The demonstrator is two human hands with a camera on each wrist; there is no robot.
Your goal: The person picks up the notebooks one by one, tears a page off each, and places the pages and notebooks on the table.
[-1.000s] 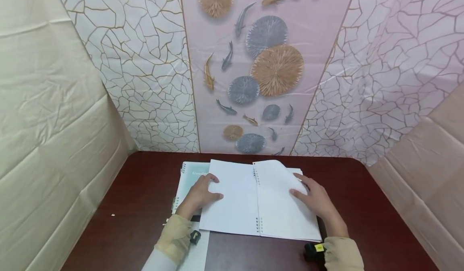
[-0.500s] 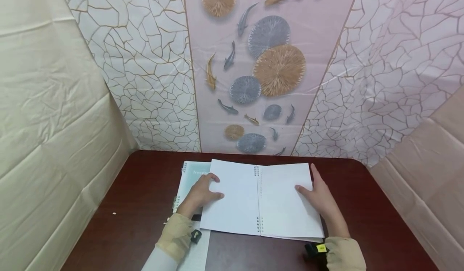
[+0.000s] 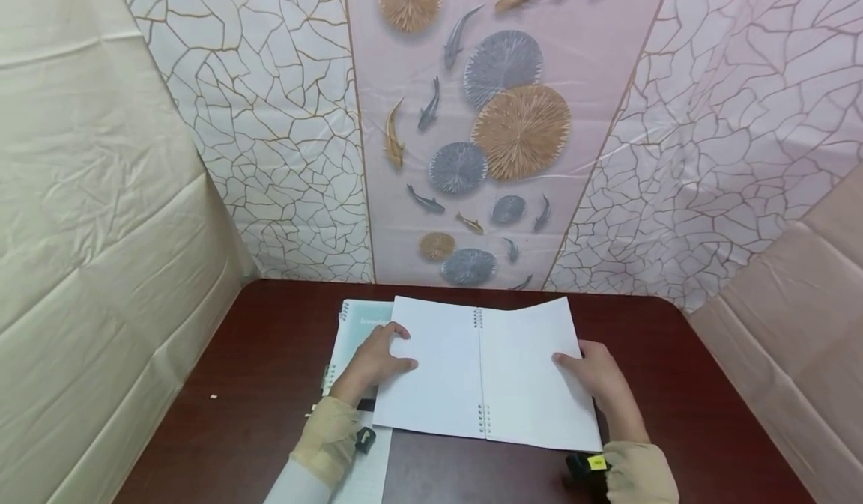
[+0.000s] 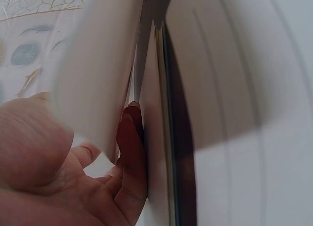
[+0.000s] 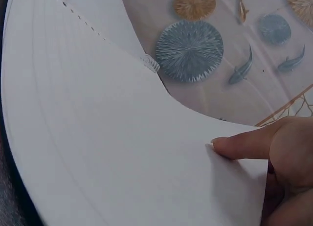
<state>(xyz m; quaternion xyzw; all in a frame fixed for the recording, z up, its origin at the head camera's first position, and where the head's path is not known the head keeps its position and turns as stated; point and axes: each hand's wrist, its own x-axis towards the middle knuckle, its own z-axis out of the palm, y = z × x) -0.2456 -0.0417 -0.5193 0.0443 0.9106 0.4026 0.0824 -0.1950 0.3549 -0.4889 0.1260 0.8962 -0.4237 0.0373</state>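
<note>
A spiral-bound notebook (image 3: 438,380) lies spread in the head view, with blank white pages on both sides of its rings. At its left edge my left hand (image 3: 374,358) holds it, thumb over the page; the left wrist view shows the fingers (image 4: 129,167) reaching in behind the pages. My right hand (image 3: 598,375) pinches the right page near its outer edge, thumb on top and the other fingers hidden behind. That page bends upward at its far corner, and the right wrist view shows its curved edge.
A teal-covered spiral notebook (image 3: 360,332) lies partly under the spread one on the left. Below it is a white sheet (image 3: 367,470). A tiny white scrap (image 3: 213,396) sits on the dark red table (image 3: 681,384). Patterned cloth (image 3: 303,152) hangs behind.
The right page was first curled over toward the rings, then lay flatter, and now lifts at its far right corner. My right hand's fingers have gone behind its edge. The left hand stays put.
</note>
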